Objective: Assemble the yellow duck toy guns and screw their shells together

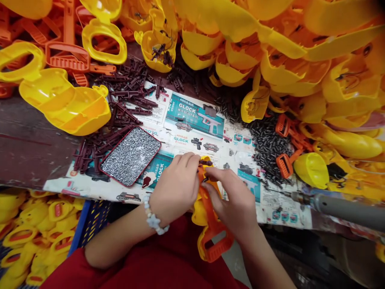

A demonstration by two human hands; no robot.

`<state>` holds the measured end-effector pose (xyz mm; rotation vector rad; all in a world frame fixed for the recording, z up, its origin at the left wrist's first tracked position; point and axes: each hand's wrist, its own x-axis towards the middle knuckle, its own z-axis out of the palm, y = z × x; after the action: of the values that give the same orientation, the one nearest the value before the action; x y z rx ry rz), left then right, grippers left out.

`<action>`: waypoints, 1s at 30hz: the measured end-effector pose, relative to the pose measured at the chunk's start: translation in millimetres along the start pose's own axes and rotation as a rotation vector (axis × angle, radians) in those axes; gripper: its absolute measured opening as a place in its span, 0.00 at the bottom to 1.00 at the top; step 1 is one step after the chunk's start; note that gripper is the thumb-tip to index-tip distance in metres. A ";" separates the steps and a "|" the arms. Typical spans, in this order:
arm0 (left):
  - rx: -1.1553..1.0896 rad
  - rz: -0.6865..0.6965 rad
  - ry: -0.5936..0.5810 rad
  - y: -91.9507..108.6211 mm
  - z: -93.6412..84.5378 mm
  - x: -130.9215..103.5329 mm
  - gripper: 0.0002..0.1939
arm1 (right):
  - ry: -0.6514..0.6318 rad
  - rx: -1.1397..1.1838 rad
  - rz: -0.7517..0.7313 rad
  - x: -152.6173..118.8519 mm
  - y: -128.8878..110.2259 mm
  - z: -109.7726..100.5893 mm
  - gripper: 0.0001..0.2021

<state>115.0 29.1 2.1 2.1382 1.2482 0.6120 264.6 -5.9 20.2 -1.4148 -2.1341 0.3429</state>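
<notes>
Lap: red cloth at the bottom edge, below both forearms.
Crate (87, 224): blue, lower left, beside heaped yellow-and-orange assembled pieces.
Left hand (176, 186): beaded bracelet (153, 220) on the wrist; fingers curled over the top of the toy, pinching a small dark pin (205, 162) at its upper end.
Right hand (236, 204): fingers narrow, gripping the toy from the right, thumb and forefinger at its orange part.
Toy (212, 226): yellow shell with an orange insert ending in a ribbed loop handle; held at the near tabletop edge, partly over the lap.
Toy axis: long, near to far; handle loop toward the body, pinned end away, slightly tilted left at the far end.
Driver (337, 206): grey barrel lying at the right, tip pointing left.
Paper (192, 132): printed sheets on the tabletop showing toy guns; readable words "GLOCK", "ABS", "SHOT".
Tray (130, 156): red-rimmed, full of small silver screws, left of the hands.
Pins pile (120, 100): dark maroon pieces behind the tray.
Black bits (267, 148): heap to the right with orange triggers among them.
Shells (270, 48): yellow halves piled along the far side; orange handles far left.
</notes>
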 end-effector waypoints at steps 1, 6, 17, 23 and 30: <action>-0.041 0.026 -0.017 -2.3 -2.6 -2.2 0.16 | 0.007 -0.001 0.028 -1.4 -0.5 0.4 0.07; -0.219 -0.018 0.032 -12.4 -5.1 -11.0 0.15 | -0.015 0.025 0.113 -5.3 -5.7 1.5 0.04; -0.093 0.069 0.231 -11.9 9.6 -18.9 0.12 | 0.179 -0.143 0.146 -3.5 -13.7 25.2 0.03; 0.035 0.133 0.259 -11.1 5.9 -20.1 0.12 | 0.183 -0.213 0.124 5.2 -16.5 28.6 0.04; -0.058 0.055 0.223 -16.1 6.6 -20.6 0.13 | 0.181 -0.158 0.068 7.9 -21.2 32.3 0.07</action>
<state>99.9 15.5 -15.6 2.1059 1.2732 0.9208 227.6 -4.6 6.7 -1.5474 -2.0054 0.0691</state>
